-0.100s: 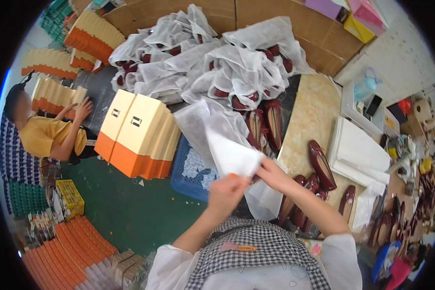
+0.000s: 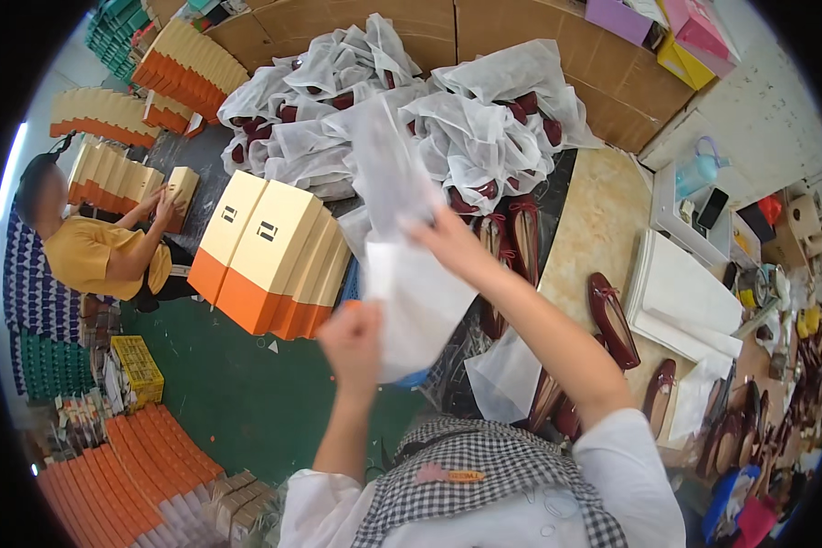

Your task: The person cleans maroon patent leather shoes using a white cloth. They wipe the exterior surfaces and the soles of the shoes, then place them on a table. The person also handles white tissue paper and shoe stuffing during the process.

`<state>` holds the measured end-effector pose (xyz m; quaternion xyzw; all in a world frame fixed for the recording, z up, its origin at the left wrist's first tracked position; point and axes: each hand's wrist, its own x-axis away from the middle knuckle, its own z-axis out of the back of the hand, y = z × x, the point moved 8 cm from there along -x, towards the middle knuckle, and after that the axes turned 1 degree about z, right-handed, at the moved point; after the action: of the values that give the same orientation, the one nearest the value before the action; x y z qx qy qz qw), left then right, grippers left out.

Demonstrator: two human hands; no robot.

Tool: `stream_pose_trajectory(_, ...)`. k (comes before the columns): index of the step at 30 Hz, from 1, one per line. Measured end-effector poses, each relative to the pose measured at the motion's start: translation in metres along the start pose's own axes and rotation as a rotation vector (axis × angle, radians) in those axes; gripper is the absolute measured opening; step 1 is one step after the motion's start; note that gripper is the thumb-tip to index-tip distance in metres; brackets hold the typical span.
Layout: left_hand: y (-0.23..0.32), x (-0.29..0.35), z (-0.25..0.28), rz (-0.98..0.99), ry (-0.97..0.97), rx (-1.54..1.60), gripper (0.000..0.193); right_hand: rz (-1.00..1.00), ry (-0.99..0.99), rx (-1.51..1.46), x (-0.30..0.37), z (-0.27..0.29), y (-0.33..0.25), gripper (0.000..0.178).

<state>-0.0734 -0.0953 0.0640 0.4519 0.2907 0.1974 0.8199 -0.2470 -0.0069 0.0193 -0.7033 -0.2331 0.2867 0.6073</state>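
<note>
White bags [image 2: 324,151] are lying heaped across the dark part of the tabletop [image 2: 215,151], and dark red shoes [image 2: 523,102] are showing through and out of their openings. Cream-and-orange boxes [image 2: 279,256] are standing in a close row left of the heap, their insides staying out of sight. A blue basket [image 2: 415,377] is peeping out behind the bag in hand, which is hiding its contents. At the right, a white bin [image 2: 676,228] is holding a pale blue bottle [image 2: 699,173] and a dark phone [image 2: 711,206].

The white bag [image 2: 416,315] is hanging between the person's hands, above the basket. The left hand [image 2: 352,336] is pinching its left edge, the fingers curling into a fist. The right hand [image 2: 447,245] is touching the bag higher up; its fingers are blurring, so whether they are gripping or only pressing, one cannot tell.

The left forearm is rising nearly upright from the lower edge, while the right forearm is slanting up and leftward over the tabletop, passing near a loose pair of dark red flats [image 2: 525,236]. Another person [image 2: 110,251] is handling a box at the far left.
</note>
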Motion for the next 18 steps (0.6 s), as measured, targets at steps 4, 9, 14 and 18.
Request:
stream_pose_trajectory(4,-0.033,-0.009,0.028,0.277,0.189,0.208,0.025,0.105,-0.149,0.002,0.012,-0.049,-0.011,0.032)
stream_pose_trajectory(9,-0.068,0.028,-0.039,0.46,-0.003,0.384,0.023,-0.342,-0.055,-0.016,0.106,-0.005,0.06,0.018)
stream_pose_trajectory(14,-0.067,0.023,-0.058,0.268,-0.171,0.148,0.021,-0.232,0.363,0.974,0.147,0.097,0.151,0.045)
stream_pose_trajectory(18,-0.035,0.015,-0.091,0.039,-0.313,-0.08,0.018,-0.548,0.397,0.8,0.136,0.134,0.204,0.071)
